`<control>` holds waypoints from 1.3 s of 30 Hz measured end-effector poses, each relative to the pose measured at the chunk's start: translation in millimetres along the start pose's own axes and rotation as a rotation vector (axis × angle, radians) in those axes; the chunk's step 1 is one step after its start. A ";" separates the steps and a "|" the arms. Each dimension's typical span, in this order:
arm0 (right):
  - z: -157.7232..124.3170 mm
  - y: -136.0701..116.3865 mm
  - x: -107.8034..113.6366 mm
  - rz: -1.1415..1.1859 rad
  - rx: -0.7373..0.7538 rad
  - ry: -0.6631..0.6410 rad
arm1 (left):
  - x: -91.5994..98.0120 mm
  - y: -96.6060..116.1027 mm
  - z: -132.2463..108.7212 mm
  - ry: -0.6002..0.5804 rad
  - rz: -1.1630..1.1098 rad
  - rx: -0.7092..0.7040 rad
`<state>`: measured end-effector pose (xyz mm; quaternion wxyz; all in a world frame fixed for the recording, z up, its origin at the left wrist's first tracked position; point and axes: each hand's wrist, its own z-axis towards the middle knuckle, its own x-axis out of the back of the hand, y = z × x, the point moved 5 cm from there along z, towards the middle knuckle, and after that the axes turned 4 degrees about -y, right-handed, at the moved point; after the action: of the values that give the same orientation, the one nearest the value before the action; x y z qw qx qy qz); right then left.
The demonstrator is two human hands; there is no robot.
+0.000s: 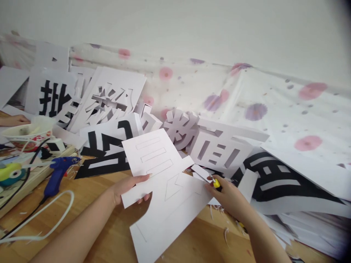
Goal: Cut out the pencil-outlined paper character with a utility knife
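Note:
A white board with pencil outlines, its edges cut to an irregular shape, is held tilted above the wooden table. My left hand grips its left side, thumb on top and fingers underneath. My right hand is closed around a yellow utility knife at the board's right edge. Part of its fingers is hidden, and I cannot tell whether they also pinch the board. Beside the knife is a narrow white strip. Behind the board stand white cut-out characters.
At left, a blue glue gun with its cord lies by a power strip and a paper bowl. Another person's hand shows at the far left. Black-and-white sheets and a stack of boards lie at right.

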<state>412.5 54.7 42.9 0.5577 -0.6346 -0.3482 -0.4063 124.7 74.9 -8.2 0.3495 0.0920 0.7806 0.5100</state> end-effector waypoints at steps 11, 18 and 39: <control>-7.7 2.7 -14.5 0.025 0.101 -0.258 | 1.6 1.8 -5.0 0.096 0.181 0.069; -3.4 4.6 -8.8 -0.009 -0.006 -0.149 | 2.2 0.2 -4.1 0.083 0.135 0.056; -12.2 6.3 -25.0 -0.140 0.108 -0.443 | 70.2 43.7 -57.6 0.499 0.480 0.064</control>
<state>406.0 42.0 18.2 0.4714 -0.6516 -0.5265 -0.2757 26.7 88.1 11.3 0.0148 0.1563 0.8136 0.5598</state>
